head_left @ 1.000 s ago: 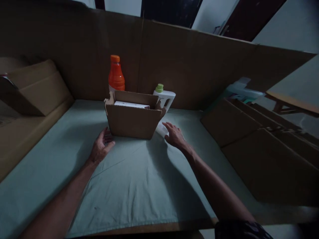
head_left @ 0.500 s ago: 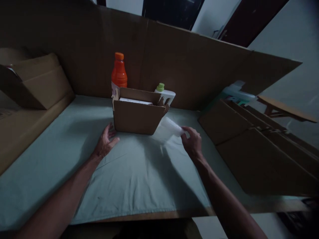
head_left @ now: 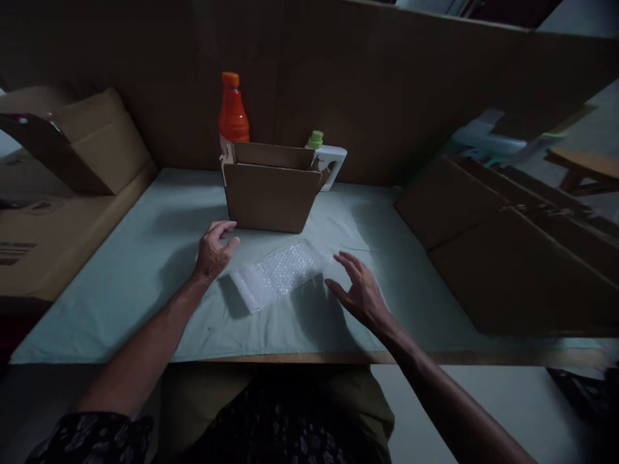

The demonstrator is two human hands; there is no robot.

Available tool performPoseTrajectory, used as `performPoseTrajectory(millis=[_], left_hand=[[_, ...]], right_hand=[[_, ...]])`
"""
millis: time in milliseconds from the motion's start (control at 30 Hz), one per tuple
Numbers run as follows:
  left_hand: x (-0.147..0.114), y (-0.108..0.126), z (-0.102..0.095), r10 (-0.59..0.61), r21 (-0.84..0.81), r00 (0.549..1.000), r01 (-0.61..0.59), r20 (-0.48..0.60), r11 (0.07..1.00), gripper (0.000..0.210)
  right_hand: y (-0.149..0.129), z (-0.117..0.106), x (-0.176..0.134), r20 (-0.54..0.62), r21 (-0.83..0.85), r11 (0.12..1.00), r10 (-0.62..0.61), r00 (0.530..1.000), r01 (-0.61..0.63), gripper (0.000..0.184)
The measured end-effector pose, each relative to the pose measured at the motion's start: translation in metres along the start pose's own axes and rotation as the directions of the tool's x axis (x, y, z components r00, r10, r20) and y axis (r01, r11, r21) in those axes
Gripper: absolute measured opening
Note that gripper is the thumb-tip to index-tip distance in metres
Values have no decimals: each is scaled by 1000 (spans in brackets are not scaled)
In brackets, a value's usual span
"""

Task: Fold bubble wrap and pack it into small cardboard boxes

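Note:
A clear bubble-wrap pouch (head_left: 287,270) lies slanted on the pale green cloth (head_left: 193,335) between my hands. My left hand (head_left: 215,250) is open just to its left, fingers spread and close to the lower left corner of a small cardboard box (head_left: 271,196). Past the pouch's other end, my right hand (head_left: 358,290) is open too, with nothing in its fingers. The small box stands upright with its top open; what is inside is hidden by its front wall.
Behind the small box stand an orange bottle (head_left: 233,116) and a white jug with a green cap (head_left: 329,158). Cardboard boxes rise at left (head_left: 97,145) and right (head_left: 512,270), the right one holding a pale bottle (head_left: 488,138). A tall cardboard panel (head_left: 377,90) closes the back.
The bubble-wrap pouch has come from beside the box to the cloth in front of it. My right hand has let go of it and opened. The view has tilted down.

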State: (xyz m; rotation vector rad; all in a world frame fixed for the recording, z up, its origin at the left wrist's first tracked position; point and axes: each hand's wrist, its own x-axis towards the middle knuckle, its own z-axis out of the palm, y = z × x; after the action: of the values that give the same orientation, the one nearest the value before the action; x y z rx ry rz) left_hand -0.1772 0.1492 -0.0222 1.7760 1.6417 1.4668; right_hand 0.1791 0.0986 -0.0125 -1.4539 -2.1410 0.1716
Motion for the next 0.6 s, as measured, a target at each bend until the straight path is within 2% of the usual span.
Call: performPoseTrajectory(millis=[67, 100, 133, 200, 267, 300, 433, 533, 600], left_hand=[[-3, 19, 3, 71, 38, 991, -76, 117, 996, 39], [-5, 27, 6, 97, 57, 973, -112, 210, 992, 39], [-7, 34, 8, 112, 77, 942, -143, 318, 987, 39], [-13, 43, 13, 112, 107, 849, -194, 516, 975, 40], [-21, 45, 14, 95, 130, 775, -223, 625, 966, 44], [-26, 45, 13, 86, 140, 760, -228, 644, 963, 46], [-52, 41, -5, 53, 202, 759, -238, 649, 950, 52], [-79, 52, -31, 38, 233, 714, -277, 699, 932, 37], [-99, 69, -50, 47, 205, 676, -288, 735, 935, 28]], right_hand=[[12, 8, 17, 1, -71, 992, 105, 995, -104, 65], [15, 14, 26, 17, -96, 983, 160, 987, -158, 69], [16, 19, 35, 47, -114, 972, 209, 977, -203, 72], [12, 30, 49, 108, -141, 958, 264, 959, -248, 71], [6, 37, 58, 135, -145, 966, 232, 963, -213, 62], [3, 39, 61, 137, -137, 975, 194, 971, -176, 55], [-9, 35, 68, 120, -97, 994, 58, 991, -47, 34], [-20, 30, 77, 82, -101, 994, -28, 996, 37, 28], [-29, 32, 86, 57, -137, 980, -135, 989, 141, 28]])
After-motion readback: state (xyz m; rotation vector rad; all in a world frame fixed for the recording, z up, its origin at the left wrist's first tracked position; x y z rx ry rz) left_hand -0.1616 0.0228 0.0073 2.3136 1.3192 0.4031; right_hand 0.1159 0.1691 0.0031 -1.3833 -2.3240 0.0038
